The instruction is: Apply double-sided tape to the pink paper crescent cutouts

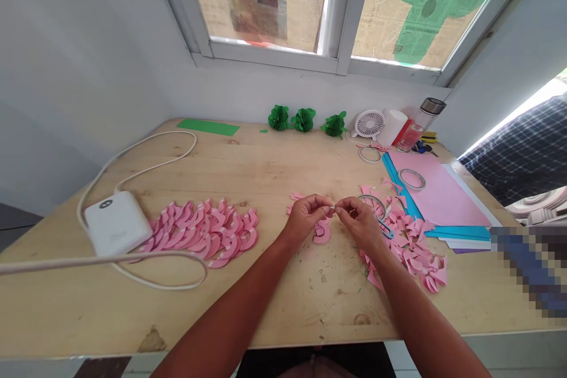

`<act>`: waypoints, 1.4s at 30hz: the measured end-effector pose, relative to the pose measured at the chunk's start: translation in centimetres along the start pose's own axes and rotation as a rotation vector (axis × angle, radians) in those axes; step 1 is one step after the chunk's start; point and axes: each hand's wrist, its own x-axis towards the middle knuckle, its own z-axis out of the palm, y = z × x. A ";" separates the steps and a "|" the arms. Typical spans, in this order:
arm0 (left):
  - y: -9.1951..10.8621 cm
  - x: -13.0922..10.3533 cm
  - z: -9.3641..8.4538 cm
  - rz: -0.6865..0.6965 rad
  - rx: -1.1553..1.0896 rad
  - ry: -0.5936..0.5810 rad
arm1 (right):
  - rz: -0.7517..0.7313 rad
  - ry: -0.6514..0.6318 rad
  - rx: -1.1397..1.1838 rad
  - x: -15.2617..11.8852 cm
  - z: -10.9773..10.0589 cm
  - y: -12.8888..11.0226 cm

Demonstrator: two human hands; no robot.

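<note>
My left hand (307, 214) and my right hand (359, 221) meet over the middle of the table, fingertips pinched almost together. Between them is a tiny whitish strip (333, 207), too small to make out clearly. Just below the fingers lie curved pink paper pieces (322, 233), shaped like a C. Behind my left hand, more pink paper bits (295, 196) show in part. Beside my right wrist are a roll of tape (375, 204), partly hidden, and a blue-handled tool (387, 229) on a heap of pink paper scraps (411, 242).
Overlapping pink paper arcs (204, 230) lie left, near a white power bank (117, 223) and its cable (155, 134). Green paper ornaments (303, 120), a small fan (370, 124) and a glass bottle (416, 129) line the back. Coloured sheets (456, 198) bear another tape roll (411, 179).
</note>
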 end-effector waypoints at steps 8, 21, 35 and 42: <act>0.1 -0.1 0.2 -0.021 -0.007 0.008 | 0.001 0.011 -0.018 0.0 0.2 0.2; -0.1 0.3 -0.7 0.109 0.156 0.075 | 0.044 0.125 0.005 0.0 0.1 1.0; 0.9 0.4 -2.5 0.189 0.559 0.182 | -0.073 0.235 -0.176 -0.2 0.0 0.9; 2.1 -0.2 -4.1 0.064 1.134 0.240 | -0.125 0.220 -0.169 -0.6 0.5 0.8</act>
